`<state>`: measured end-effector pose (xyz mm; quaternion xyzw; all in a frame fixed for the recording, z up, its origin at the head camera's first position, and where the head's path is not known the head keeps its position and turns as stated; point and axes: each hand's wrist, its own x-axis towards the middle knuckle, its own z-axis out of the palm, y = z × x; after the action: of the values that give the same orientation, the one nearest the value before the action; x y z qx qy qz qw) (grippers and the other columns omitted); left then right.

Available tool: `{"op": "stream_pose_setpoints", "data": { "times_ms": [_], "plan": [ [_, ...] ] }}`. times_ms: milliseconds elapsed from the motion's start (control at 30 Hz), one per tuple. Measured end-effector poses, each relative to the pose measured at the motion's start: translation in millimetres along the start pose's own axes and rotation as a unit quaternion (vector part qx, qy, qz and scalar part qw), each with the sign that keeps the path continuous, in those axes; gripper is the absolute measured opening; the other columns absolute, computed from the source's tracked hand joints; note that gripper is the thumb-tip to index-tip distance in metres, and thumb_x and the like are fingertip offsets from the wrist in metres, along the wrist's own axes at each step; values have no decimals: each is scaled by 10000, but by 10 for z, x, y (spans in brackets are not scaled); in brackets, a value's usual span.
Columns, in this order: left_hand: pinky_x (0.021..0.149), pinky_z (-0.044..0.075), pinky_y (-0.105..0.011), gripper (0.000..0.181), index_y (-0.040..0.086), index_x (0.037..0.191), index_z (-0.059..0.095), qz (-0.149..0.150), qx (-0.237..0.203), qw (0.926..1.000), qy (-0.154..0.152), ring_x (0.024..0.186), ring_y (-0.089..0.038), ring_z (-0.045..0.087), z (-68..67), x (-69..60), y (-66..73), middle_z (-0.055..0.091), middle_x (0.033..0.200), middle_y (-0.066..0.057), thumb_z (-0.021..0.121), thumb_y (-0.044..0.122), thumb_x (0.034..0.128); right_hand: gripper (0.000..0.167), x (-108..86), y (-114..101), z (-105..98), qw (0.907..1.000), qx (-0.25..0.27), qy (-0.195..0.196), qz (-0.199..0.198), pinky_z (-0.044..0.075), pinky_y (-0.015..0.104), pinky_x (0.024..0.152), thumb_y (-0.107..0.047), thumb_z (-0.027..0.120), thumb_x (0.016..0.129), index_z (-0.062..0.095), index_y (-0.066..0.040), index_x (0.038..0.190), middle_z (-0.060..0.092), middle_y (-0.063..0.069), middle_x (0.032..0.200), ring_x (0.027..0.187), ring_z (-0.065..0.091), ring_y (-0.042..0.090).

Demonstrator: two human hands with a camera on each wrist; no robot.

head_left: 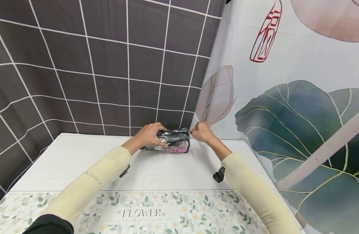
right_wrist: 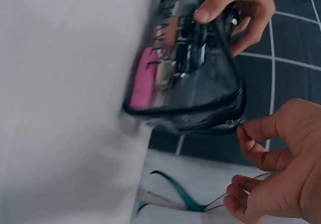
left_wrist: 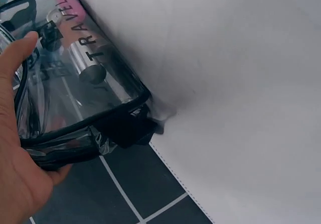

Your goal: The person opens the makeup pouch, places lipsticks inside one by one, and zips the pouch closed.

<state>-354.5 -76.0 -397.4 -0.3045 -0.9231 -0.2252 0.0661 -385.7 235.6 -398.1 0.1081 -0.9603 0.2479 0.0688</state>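
A clear toiletry bag with black piping and "TRAVEL" lettering stands at the back of the white table. Through its side show a pink item and a silver-capped cylinder. My left hand grips the bag's left part, thumb on the near face and fingers behind it, as the left wrist view shows. At the bag's right end, my right hand pinches the small zipper pull between thumb and forefinger. Its other fingers are curled loosely. How far the zip is drawn I cannot tell.
The white table has a flower-print mat along its near side. A dark grid-patterned cloth hangs behind the table. To the right hangs a white curtain with large leaf prints.
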Motion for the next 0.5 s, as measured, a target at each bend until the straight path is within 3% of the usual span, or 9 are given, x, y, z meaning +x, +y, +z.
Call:
{"op": "stream_pose_setpoints", "data": {
  "times_ms": [33,167,233,400,467,500],
  "plan": [
    [1085,612,-603,825,83,1461,747,-1,15,10000,-27,1284,-429,733,2,13,-5,746,1404,-110,992,518,803,507,-59,-158,-75,10000,-31,-57,0,373,766,1220,-264,678,980,503,-228,505,730,95,1066,1345,578,380],
    [1012,634,-563,917,170,1437,769,118,-4,9999,116,1216,-347,745,253,203,-374,754,1349,-30,964,724,732,522,-199,-609,-256,9996,0,-250,100,309,774,1291,-194,623,1024,482,-198,521,732,145,1229,1491,511,439],
    [981,636,-539,972,204,1434,771,85,-72,9999,98,1183,-313,739,352,301,-499,751,1347,-8,951,799,687,528,-178,-682,-228,9994,-32,-309,180,309,782,1279,-193,617,1030,503,-192,514,709,170,1363,1494,474,503],
    [1048,622,-504,989,166,1463,754,27,-222,9997,31,1207,-285,721,342,297,-442,741,1369,-28,997,716,678,575,-210,-874,-98,9992,-118,-233,292,294,786,1291,-206,618,1079,506,-187,516,558,221,1668,1577,373,577],
    [1077,614,-495,994,176,1452,764,39,-258,9996,132,1209,-255,714,384,308,-500,738,1340,2,1010,711,652,559,-303,-1066,-104,9989,-147,-280,354,287,724,1333,-185,608,1100,514,-169,549,500,229,1726,1628,327,567],
    [1076,614,-494,1019,193,1447,767,80,-279,9994,179,1201,-240,712,459,361,-609,736,1329,18,1007,744,624,547,-299,-1099,-65,9989,-168,-264,343,298,710,1322,-183,611,1095,530,-165,554,504,223,1722,1614,337,559]
  ]
}}
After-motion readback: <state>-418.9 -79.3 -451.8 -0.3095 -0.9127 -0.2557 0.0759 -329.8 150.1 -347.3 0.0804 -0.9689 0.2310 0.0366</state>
